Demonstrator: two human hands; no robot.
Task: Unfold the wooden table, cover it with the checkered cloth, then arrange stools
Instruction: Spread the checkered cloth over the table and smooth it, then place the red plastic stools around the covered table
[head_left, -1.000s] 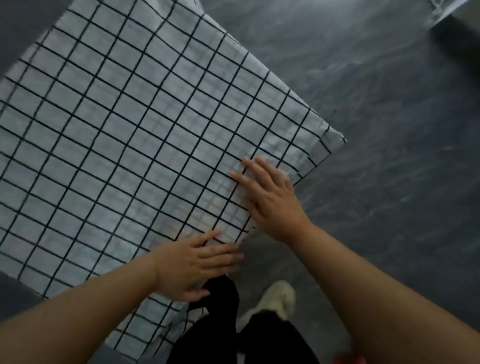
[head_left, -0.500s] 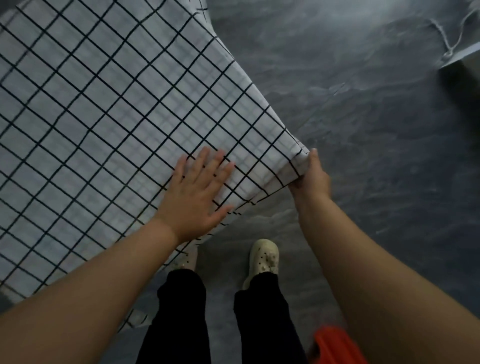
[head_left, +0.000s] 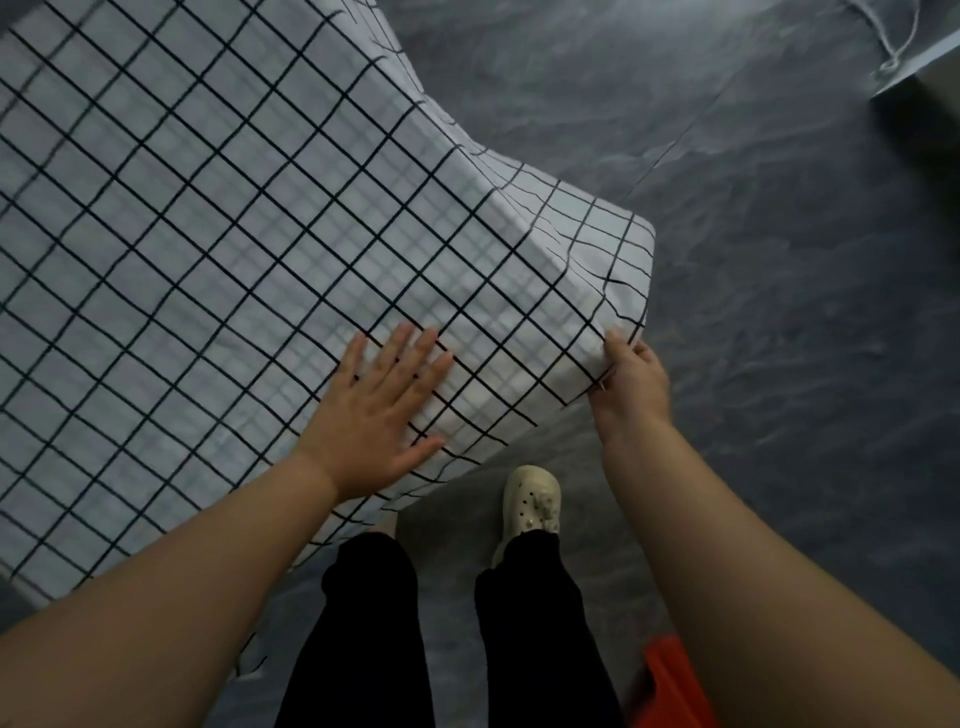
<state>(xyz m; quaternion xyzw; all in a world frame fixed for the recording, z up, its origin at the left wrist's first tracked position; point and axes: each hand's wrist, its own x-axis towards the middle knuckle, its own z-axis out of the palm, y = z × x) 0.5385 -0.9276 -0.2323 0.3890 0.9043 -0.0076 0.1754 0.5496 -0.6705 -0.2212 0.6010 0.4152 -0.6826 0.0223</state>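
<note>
1. The checkered cloth (head_left: 234, 234) lies spread over the bench, which is fully hidden under it. At the near right corner the fabric hangs down and makes some folds.
2. The left hand (head_left: 374, 410) lies flat on the cloth with straight, spread fingers and presses it down close to the near edge. The right hand (head_left: 631, 384) pinches the hanging hem at the corner, with the thumb on the outer side of the fabric.
3. The cloth looks thin, soft and light. It takes folds easily, and I judge that it slides easily on a smooth top. It is not fragile, but a strong pull can drag the whole sheet out of place.
4. The good place to hold is the hem or a corner, in a pinch, while one flat hand anchors the top. A pull in the middle would only make wrinkles.
5. The near edge runs in a slant from lower left up to the right corner. How much cloth hangs on the far sides, I cannot tell.
6. The dark floor (head_left: 779, 364) to the right is open. A pale shoe (head_left: 532, 501) stands just below the near edge, an orange thing (head_left: 675, 680) lies beside the right leg, and a grey object (head_left: 924, 67) is well apart at the top right. No stools are in view.
</note>
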